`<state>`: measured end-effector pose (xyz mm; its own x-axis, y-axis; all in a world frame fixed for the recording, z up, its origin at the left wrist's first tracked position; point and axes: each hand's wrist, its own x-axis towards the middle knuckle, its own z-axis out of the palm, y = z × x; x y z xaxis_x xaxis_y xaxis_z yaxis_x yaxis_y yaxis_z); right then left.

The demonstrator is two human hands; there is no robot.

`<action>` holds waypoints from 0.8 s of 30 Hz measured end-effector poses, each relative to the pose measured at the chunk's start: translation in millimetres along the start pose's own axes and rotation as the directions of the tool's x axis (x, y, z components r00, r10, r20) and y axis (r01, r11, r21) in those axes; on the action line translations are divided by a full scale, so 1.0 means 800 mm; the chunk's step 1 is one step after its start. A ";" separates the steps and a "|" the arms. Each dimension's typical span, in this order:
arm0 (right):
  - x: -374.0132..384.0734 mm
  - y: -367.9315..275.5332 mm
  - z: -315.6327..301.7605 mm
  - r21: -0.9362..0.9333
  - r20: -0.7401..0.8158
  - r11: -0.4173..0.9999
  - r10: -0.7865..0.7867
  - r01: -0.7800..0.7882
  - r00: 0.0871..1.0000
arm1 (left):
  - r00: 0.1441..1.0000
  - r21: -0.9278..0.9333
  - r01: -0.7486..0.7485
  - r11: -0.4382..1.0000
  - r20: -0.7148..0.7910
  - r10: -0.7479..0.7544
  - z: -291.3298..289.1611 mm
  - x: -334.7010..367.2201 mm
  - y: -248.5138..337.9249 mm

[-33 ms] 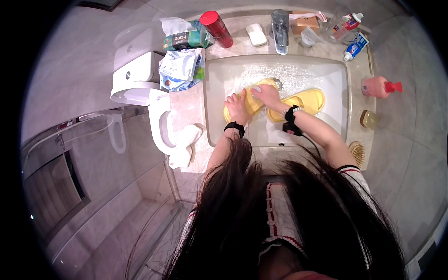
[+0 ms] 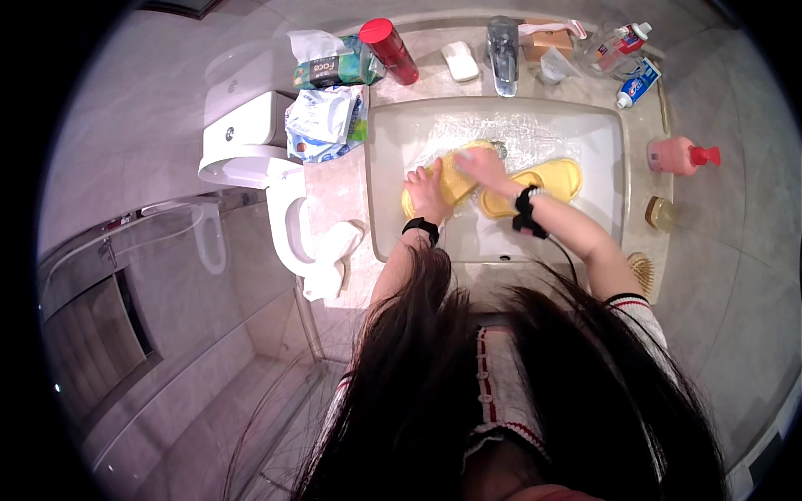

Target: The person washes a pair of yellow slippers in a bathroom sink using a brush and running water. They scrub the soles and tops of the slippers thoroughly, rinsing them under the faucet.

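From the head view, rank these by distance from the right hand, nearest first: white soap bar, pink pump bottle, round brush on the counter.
Measured from the right hand:
1. White soap bar, on the counter behind the sink, slightly left.
2. Round brush, near-right counter corner.
3. Pink pump bottle, far right of the sink.

left hand: palm down, fingers spread | right hand: fingers curled (wrist bent inward) | forearms: both extended forward

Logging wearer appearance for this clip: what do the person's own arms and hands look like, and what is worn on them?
Both forearms are bare. The left hand has a plain black band at the wrist. The right hand has a bulkier black wrist strap with a thin dark cable trailing back along the forearm. Near the right elbow sits a pushed-up light sleeve with dark and red striped trim. No gloves show.
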<state>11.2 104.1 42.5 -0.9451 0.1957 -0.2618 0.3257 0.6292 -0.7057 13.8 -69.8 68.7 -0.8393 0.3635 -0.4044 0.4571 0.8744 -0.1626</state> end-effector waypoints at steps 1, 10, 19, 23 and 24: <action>0.004 0.010 -0.004 -0.034 0.011 0.999 0.016 -0.016 1.000 | 1.000 0.030 -0.013 0.999 0.002 0.013 -0.002 -0.001 0.002; -0.005 0.017 -0.010 -0.059 -0.033 0.996 0.071 -0.073 0.997 | 0.997 0.069 -0.018 0.997 0.076 0.013 -0.012 0.003 0.004; -0.008 0.002 0.007 -0.135 -0.076 0.990 -0.048 0.037 0.996 | 0.989 0.111 -0.023 0.994 0.147 0.007 -0.019 0.007 0.008; 0.011 -0.001 -0.022 -0.141 -0.130 0.989 0.034 -0.052 0.991 | 0.990 0.166 -0.005 0.986 0.141 -0.018 -0.025 0.012 0.013; -0.006 -0.006 0.000 -0.144 -0.091 0.989 -0.030 0.017 0.995 | 0.987 0.184 -0.012 0.983 0.163 -0.019 -0.026 0.011 0.015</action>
<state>14.0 100.2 47.6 -0.9529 0.2446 -0.1794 0.3029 0.7341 -0.6077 6.0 -49.2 82.0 -0.7887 0.2899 -0.5422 0.5130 0.7963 -0.3206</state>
